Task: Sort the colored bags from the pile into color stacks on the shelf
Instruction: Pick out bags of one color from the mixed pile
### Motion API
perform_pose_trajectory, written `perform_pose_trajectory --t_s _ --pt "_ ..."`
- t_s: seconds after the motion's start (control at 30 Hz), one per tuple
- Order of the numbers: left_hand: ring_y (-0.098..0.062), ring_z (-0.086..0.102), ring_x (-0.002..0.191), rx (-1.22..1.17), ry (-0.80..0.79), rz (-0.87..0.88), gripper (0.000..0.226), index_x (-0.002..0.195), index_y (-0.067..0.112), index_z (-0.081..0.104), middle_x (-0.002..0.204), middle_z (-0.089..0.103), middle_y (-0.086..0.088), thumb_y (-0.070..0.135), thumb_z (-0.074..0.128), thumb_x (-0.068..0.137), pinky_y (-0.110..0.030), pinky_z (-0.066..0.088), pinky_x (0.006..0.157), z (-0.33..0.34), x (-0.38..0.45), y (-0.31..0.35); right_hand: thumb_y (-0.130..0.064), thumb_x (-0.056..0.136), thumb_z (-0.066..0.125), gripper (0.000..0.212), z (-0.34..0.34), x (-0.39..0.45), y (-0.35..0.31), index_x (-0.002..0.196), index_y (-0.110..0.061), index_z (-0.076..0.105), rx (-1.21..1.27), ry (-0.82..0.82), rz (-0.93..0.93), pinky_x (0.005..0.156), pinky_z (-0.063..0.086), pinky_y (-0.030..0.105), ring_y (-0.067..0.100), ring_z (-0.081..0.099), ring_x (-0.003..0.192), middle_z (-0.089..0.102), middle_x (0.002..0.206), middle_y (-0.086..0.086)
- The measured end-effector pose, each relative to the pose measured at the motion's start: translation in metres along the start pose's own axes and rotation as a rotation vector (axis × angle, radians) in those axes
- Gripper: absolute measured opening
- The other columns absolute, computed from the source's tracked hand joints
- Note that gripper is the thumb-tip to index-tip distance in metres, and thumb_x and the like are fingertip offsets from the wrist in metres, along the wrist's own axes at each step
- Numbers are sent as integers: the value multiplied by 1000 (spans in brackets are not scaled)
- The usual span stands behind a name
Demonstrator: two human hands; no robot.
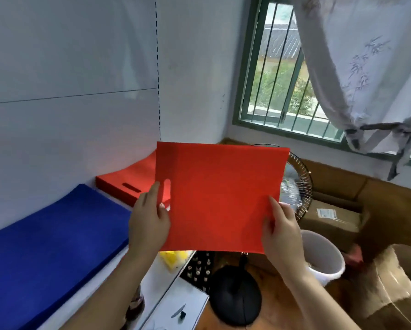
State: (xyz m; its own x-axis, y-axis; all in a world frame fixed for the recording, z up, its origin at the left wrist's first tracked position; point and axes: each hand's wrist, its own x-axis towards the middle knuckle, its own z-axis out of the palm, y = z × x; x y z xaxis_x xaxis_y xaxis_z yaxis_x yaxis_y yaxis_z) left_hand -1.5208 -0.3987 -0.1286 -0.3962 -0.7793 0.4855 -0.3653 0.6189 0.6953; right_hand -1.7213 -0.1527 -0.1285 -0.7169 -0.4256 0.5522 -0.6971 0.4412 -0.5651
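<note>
Red bag (221, 196) held up flat in the air, facing the camera, above the shelf's right end and in front of the fan; top edge roughly level, bottom edge hanging free; handle cutout at its left side with light showing through. Left hand (148, 222) pinches the bag's left edge, thumb on the front face, fingers behind, one fingertip visible through the cutout; right hand (282, 232) pinches the lower right edge, thumb on the front, fingers curled behind; both hands grasping the bag, neither loose. Red stack (128, 182) lies on the white shelf (97, 289) against the wall, just behind and left of the held bag, partly covered by it; slot handle visible on the top sheet. Blue stack (49, 236) lies on the same shelf nearer the camera, beside the red stack, narrow white gap between them. Something yellow (172, 257) shows below the bag at the shelf edge, too blurred to identify. Right of the shelf: standing fan (297, 184) with black round base (235, 296) on a wooden floor; white bucket (321, 256) near the right wrist; cardboard boxes (388, 289) further right; barred window (278, 75) with tied-back pale curtain (366, 67) above them.
</note>
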Motion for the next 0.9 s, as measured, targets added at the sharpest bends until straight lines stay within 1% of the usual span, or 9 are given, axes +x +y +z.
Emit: perform_pose_trajectory --t_s 0.07,0.17,0.27,0.3,0.43,0.57,0.67,0.77,0.9 --pt "-16 54 117 32 28 -11 63 160 34 35 143 52 2 16 55 102 -33 44 80 6 25 -9 -2 99 58 57 23 35 -1 154 -17 51 16 -11 -8 92 51 38 28 61 113 56 135 4" --pt "-22 58 118 76 56 -72 61 158 28 39 143 54 -1 14 55 101 -34 47 78 11 46 -23 -1 98 59 52 59 73 -4 148 -14 57 40 -55 -30 94 51 36 29 63 113 60 131 5" --pt "-27 61 119 111 90 -120 58 157 24 42 146 54 -5 14 55 102 -43 56 84 11 67 -36 -3 98 60 48 96 116 -12 145 -14 60 95 -97 -103 99 51 37 27 62 116 62 133 4" --pt "-27 62 118 129 112 -140 56 156 22 44 145 55 -5 14 56 102 -44 57 85 12 74 -40 -4 99 60 47 109 131 -14 145 -15 60 112 -112 -119 99 51 36 25 62 116 62 133 2" --pt "-24 62 115 211 192 -198 48 151 19 53 136 61 -2 12 57 103 -41 56 85 17 89 -47 -10 101 59 45 159 180 -21 144 -20 60 180 -203 -185 93 48 31 18 62 112 62 132 -4" --pt "-26 64 115 332 284 -293 45 147 19 57 135 63 -5 15 58 102 -49 58 88 26 105 -53 -12 102 58 44 206 225 -20 145 -21 60 247 -330 -276 97 54 38 18 63 113 62 134 -6" --pt "-22 65 114 442 321 -389 44 146 18 59 135 65 -3 18 58 103 -44 59 87 38 112 -49 -15 103 57 44 236 261 -19 146 -20 59 251 -439 -363 97 53 37 20 63 114 61 135 -4" --pt "-21 64 114 556 330 -465 41 144 17 60 133 66 -3 20 56 103 -40 58 86 43 116 -51 -15 103 57 45 260 285 -22 148 -18 58 250 -547 -457 98 55 41 22 63 115 61 136 -3" --pt "-20 63 106 687 302 -592 37 139 17 62 123 66 -3 25 52 104 -35 54 76 50 116 -52 -20 102 55 50 286 296 -29 152 -14 53 192 -676 -562 99 55 48 27 62 119 57 141 2"
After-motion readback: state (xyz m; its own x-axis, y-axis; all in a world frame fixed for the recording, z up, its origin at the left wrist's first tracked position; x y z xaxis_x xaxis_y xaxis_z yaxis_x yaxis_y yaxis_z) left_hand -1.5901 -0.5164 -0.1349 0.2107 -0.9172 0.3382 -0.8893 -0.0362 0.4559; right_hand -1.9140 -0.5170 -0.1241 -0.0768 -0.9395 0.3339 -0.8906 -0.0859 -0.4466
